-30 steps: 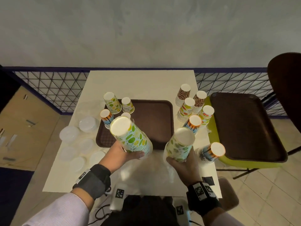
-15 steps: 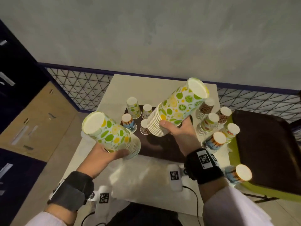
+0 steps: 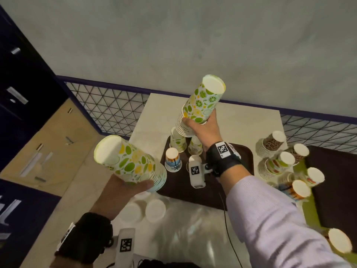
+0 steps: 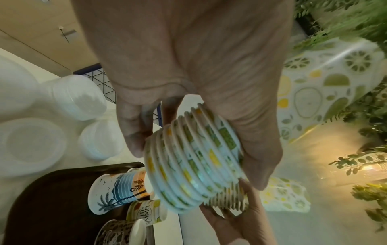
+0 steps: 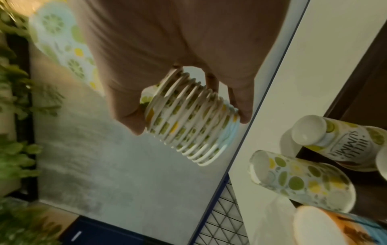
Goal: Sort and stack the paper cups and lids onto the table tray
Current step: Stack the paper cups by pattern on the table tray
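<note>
My left hand (image 3: 133, 185) grips a tilted stack of lime-print paper cups (image 3: 131, 163) from below, left of the brown table tray (image 3: 212, 192). In the left wrist view its fingers wrap the stack's rims (image 4: 192, 165). My right hand (image 3: 201, 125) grips a second lime-print stack (image 3: 201, 105), base up, above the tray's far left corner; the rims (image 5: 188, 126) show in the right wrist view. Under it, upside down on the tray, stand a lime cup (image 3: 177, 141), a "Hello Summer" cup (image 3: 195, 147) and a beach-print cup (image 3: 172, 160).
White lids (image 3: 154, 209) lie on the table near the tray's front left corner, with more lids (image 4: 31, 145) in the left wrist view. Several mixed cup stacks (image 3: 270, 146) crowd the table's right edge. A second brown tray (image 3: 332, 186) rests on a green chair at the right.
My right hand has lifted its stack and carried it forward and left, over the tray's far left corner. My left hand has swung its stack out to the left of the tray.
</note>
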Tool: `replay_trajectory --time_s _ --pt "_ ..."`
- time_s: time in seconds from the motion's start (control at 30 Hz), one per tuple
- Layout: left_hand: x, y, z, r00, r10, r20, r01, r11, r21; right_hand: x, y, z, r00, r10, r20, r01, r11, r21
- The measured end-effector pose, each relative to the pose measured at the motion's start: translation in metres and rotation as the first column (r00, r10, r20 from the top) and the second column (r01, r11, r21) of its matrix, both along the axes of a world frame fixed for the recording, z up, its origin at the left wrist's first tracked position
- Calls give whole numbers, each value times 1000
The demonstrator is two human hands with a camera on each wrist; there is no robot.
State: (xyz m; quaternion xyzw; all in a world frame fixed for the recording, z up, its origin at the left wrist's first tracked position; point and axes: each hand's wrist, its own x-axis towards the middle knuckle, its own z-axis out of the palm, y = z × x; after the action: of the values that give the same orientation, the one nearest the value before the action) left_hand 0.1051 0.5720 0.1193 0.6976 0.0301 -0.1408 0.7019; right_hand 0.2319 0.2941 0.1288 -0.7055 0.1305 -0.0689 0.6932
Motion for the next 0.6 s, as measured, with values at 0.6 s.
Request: replay_trajectory --time_s 0.6 --pt "29 -1 -6 999 -17 -31 17 1000 7 71 39 -102 982 50 -184 -112 934 -339"
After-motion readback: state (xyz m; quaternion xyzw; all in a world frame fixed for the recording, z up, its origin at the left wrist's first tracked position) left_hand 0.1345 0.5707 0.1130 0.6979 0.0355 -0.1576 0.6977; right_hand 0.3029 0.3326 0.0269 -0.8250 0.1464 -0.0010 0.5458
